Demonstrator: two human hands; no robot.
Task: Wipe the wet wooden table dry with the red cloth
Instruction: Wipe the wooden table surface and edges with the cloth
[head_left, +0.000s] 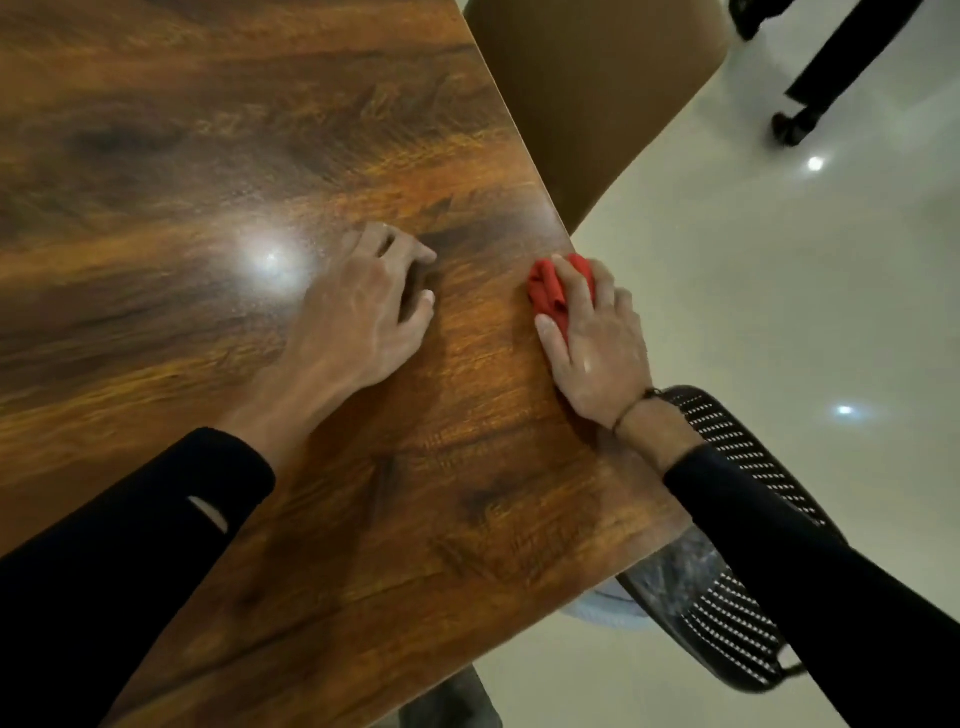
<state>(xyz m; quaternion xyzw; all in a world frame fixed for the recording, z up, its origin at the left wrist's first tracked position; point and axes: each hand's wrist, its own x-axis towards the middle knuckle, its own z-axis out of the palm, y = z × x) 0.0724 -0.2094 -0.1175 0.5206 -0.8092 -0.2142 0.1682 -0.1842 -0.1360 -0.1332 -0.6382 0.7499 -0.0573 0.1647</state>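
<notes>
Your right hand (597, 343) presses the red cloth (550, 293) onto the wooden surface (260, 156), right at its right edge. The cloth is bunched into a small wad, mostly under your palm. Your fingers (569, 283) curl over it, close together, thumb along its near side.

Progress is hard to judge: no clear puddles or streaks show. A ceiling light glares off the surface near your left hand (363, 312), so wet and dry wood look alike. You cover only the edge now; the wide stretch to the left likely has yet to be checked.

Your left hand rests on the wood, well apart from the cloth, fingers bent and loosely spread, holding nothing. It looks like a brace. Both forearms reach forward in dark sleeves (130, 545).
</notes>
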